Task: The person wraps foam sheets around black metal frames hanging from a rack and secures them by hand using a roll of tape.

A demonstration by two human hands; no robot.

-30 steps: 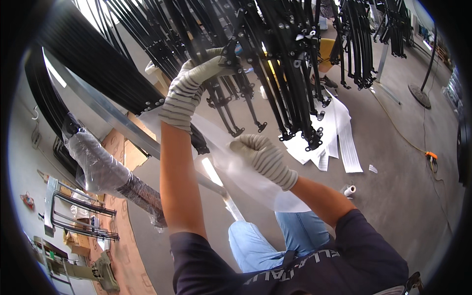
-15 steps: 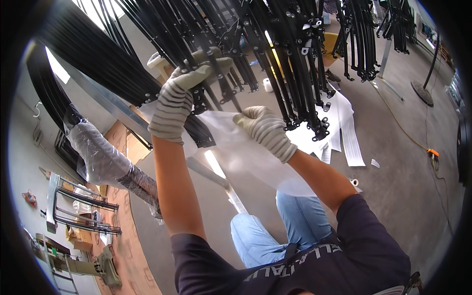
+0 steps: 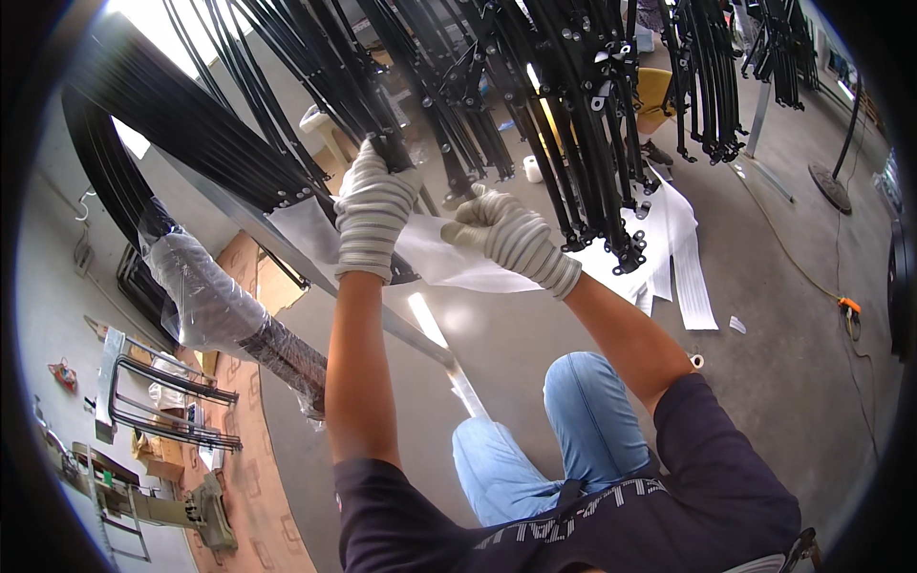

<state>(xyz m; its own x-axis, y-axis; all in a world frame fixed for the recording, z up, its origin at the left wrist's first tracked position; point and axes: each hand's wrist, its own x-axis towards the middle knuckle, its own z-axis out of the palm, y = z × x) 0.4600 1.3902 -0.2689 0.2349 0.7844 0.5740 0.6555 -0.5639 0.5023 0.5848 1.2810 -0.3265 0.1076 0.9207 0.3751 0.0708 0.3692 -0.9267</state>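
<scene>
Both my hands wear white striped gloves. My left hand [image 3: 375,212] is closed round the lower end of a hanging black metal tube [image 3: 390,151]. To its right, my right hand [image 3: 511,239] has its fingers curled at the end of another black tube [image 3: 457,180], its thumb pointing left. A thin white foam sheet [image 3: 444,263] stretches behind and below both hands, and its left part [image 3: 310,229] shows beyond my left wrist. Whether the right fingers also pinch the sheet is hidden.
Bundles of black metal frames [image 3: 573,124] hang ahead and to the right. Long black tubes [image 3: 201,115] slope in from upper left, above a plastic-wrapped padded bar [image 3: 205,296]. White foam strips [image 3: 683,258] lie on the floor. A cable with an orange connector [image 3: 848,306] runs at right.
My left hand has turned upright and shifted slightly right, its fingers now round the tube end. My right hand has left the sheet's edge for a tube end, and the sheet hangs less far down.
</scene>
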